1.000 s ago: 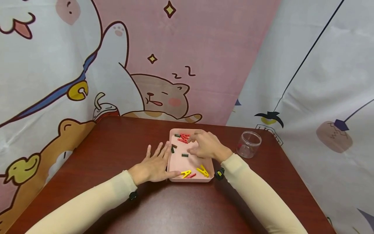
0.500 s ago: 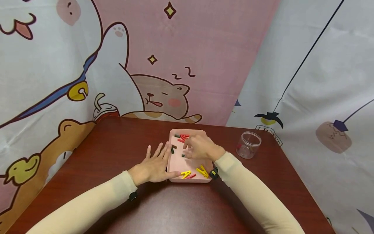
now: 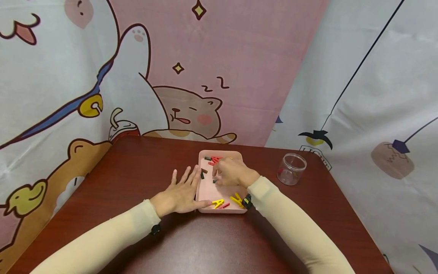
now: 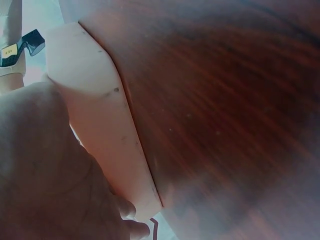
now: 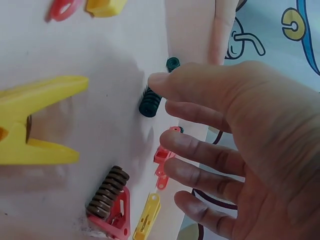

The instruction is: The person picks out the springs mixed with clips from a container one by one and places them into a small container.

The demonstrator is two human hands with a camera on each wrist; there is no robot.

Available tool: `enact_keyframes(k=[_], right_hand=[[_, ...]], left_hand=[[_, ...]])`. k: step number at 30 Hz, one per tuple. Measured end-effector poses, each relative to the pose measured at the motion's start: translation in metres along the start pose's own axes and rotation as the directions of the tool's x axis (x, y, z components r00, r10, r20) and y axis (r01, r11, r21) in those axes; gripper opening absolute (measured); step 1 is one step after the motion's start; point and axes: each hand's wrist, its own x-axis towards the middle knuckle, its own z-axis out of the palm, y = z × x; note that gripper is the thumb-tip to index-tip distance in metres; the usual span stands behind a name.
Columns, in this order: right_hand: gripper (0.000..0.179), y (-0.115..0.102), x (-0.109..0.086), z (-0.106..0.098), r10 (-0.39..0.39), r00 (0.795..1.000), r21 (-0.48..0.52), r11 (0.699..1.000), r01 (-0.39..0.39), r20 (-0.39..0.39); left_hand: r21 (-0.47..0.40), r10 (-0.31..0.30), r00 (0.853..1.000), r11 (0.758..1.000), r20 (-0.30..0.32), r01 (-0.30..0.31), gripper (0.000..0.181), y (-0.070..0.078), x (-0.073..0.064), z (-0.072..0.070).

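My left hand (image 3: pixel 184 196) lies with fingers spread over the left rim of the pink tray (image 3: pixel 207 192), also seen beside the tray wall (image 4: pixel 100 115) in the left wrist view. My right hand (image 3: pixel 230 173) reaches into the tray, fingers loosely bent. In the right wrist view, its thumb tip overlaps one end of a dark green spring (image 5: pixel 149 104), while a gap shows between the index finger and that spring. A brown spring (image 5: pixel 107 192) overlaps a red clothespin (image 5: pixel 122 215) below. A large yellow clothespin (image 5: pixel 50 90) lies left of the fingers.
More red clothespins (image 3: pixel 215 159) gather at the tray's far end. Small dark springs (image 3: pixel 202 175) lie along its left side. Near the front are a yellow clothespin (image 3: pixel 218 203) and a red one (image 3: pixel 224 206). A clear jar (image 3: pixel 291 169) stands right of the tray.
My right hand has moved left and down over the tray to the dark green spring, now partly covering it. The left hand has stayed in place.
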Motion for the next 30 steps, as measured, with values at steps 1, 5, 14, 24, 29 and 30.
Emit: enact_keyframes(k=[1, 5, 14, 24, 29, 30], right_hand=[[0.025, -0.0008, -0.0003, -0.0006, 0.002, 1.000, 0.000, 1.000, -0.002, 0.004], [0.021, -0.0026, 0.0000, -0.0015, -0.005, 1.000, 0.015, 1.000, 0.004, 0.014], [0.014, -0.0057, 0.0030, -0.0013, -0.018, 1.000, 0.038, 0.999, 0.018, 0.018], [0.011, -0.0080, 0.0017, 0.0006, -0.001, 1.000, 0.045, 0.999, 0.000, 0.020], [0.011, -0.0072, 0.0029, 0.0022, -0.007, 0.999, 0.050, 0.999, 0.005, 0.031], [0.011, -0.0069, 0.0032, 0.0025, -0.005, 0.999, 0.050, 0.999, 0.004, 0.035]], left_hand=[[0.000, 0.000, 1.000, 1.000, 0.000, 0.000, 0.129, 0.0002, 0.0001, 0.0000], [0.002, 0.001, 1.000, 1.000, 0.002, -0.001, 0.129, 0.0006, 0.0003, 0.0001], [0.002, 0.002, 1.000, 1.000, -0.003, -0.002, 0.129, 0.0001, -0.0001, -0.0006], [0.001, 0.002, 1.000, 1.000, -0.006, -0.002, 0.129, 0.0004, -0.0006, 0.0000], [0.003, 0.004, 1.000, 1.000, -0.006, -0.004, 0.130, 0.0001, -0.0005, -0.0006], [0.004, 0.005, 1.000, 1.000, -0.005, -0.005, 0.130, 0.0000, -0.0005, -0.0007]])
